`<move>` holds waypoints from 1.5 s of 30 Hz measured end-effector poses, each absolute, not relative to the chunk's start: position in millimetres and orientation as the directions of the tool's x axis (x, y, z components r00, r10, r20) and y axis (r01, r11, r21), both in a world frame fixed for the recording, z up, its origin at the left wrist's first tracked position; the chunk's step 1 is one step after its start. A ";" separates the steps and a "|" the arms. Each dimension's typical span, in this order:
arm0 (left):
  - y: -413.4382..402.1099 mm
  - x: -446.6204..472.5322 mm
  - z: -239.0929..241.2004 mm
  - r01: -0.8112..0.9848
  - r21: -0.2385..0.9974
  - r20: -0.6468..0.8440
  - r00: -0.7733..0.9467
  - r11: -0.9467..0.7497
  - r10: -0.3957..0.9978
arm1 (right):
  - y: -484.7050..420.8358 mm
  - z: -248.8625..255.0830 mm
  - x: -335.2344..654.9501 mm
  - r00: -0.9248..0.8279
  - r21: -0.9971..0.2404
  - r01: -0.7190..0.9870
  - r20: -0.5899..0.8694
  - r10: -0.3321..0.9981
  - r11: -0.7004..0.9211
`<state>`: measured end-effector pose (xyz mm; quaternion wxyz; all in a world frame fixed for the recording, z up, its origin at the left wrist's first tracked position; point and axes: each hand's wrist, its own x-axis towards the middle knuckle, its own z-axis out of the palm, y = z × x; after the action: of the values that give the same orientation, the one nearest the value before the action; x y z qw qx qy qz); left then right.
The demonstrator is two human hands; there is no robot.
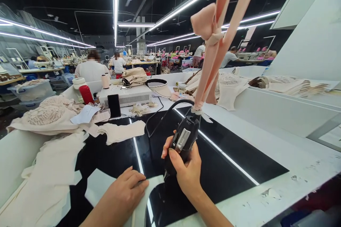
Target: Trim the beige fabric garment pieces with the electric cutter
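My right hand [188, 170] is wrapped around a black hand-held electric cutter [184, 133] with a silver lever on its side. Its lower end points down at the black glossy board, and the blade is hidden. Knotted pink elastic straps [209, 60] suspend it from above, and a black cord runs off its top. My left hand [127, 189] lies with lowered fingers on a pale flat piece of fabric [102, 184], whose corner reaches up beside the cutter. I cannot make out how many layers lie beneath that hand.
Cream fabric pieces [50, 177] pile up at left, beside lace cups [50, 110]. A small cream piece [125, 130] lies ahead. Behind stand a phone [114, 105], a red bottle [86, 94], a white box [128, 95] and a visor [160, 87]. White walls edge the table; people sit beyond.
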<state>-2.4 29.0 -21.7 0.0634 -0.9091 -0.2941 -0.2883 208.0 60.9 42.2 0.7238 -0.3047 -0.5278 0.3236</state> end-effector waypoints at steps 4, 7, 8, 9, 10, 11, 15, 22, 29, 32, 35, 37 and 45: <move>27.6 0.5 -17.5 0.565 0.059 0.583 0.650 -0.823 0.488 | 63.7 47.1 202.6 0.256 -0.754 -0.202 0.576 0.777 0.625; 26.8 1.4 -15.7 0.568 0.064 0.577 0.650 -0.820 0.495 | 66.1 48.3 195.4 0.247 -0.743 -0.243 0.574 0.781 0.623; 26.6 1.5 -15.7 0.569 0.064 0.572 0.652 -0.820 0.497 | 66.8 47.9 193.0 0.238 -0.744 -0.251 0.573 0.784 0.620; 26.5 1.7 -16.0 0.569 0.063 0.569 0.654 -0.820 0.498 | 67.5 47.1 190.7 0.230 -0.746 -0.254 0.572 0.788 0.616; 26.5 1.8 -16.7 0.570 0.062 0.571 0.653 -0.819 0.497 | 68.1 46.0 188.7 0.223 -0.748 -0.255 0.570 0.790 0.612; 26.5 1.9 -17.6 0.570 0.060 0.578 0.650 -0.819 0.494 | 68.6 44.8 187.2 0.218 -0.751 -0.253 0.570 0.792 0.610; 26.8 1.8 -21.9 0.571 0.069 0.583 0.642 -0.818 0.497 | 69.5 41.6 185.9 0.206 -0.751 -0.239 0.580 0.788 0.616; 26.9 -0.7 -26.6 0.562 0.064 0.579 0.652 -0.825 0.489 | 65.1 45.5 196.9 0.249 -0.726 -0.213 0.606 0.755 0.654; 28.7 -0.8 -33.6 0.566 0.051 0.608 0.636 -0.823 0.475 | 63.4 43.8 203.0 0.269 -0.731 -0.143 0.619 0.737 0.667; 30.8 1.1 -33.1 0.554 0.033 0.638 0.629 -0.832 0.444 | 64.4 44.5 203.2 0.264 -0.723 -0.132 0.633 0.727 0.678; 31.8 2.4 -30.8 0.546 0.037 0.630 0.638 -0.837 0.444 | 65.1 44.5 203.6 0.254 -0.719 -0.145 0.636 0.728 0.679; 31.6 2.6 -29.7 0.547 0.056 0.599 0.651 -0.835 0.466 | 65.4 43.9 204.1 0.256 -0.720 -0.150 0.634 0.730 0.678; 28.8 0.5 -26.7 0.543 0.060 0.578 0.665 -0.837 0.473 | 66.2 44.6 197.7 0.272 -0.728 -0.222 0.593 0.758 0.649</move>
<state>0.5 28.8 -26.7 0.0590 -0.9105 -0.2790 -0.2996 197.7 66.2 44.6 0.7525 -0.2638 -0.5081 0.3256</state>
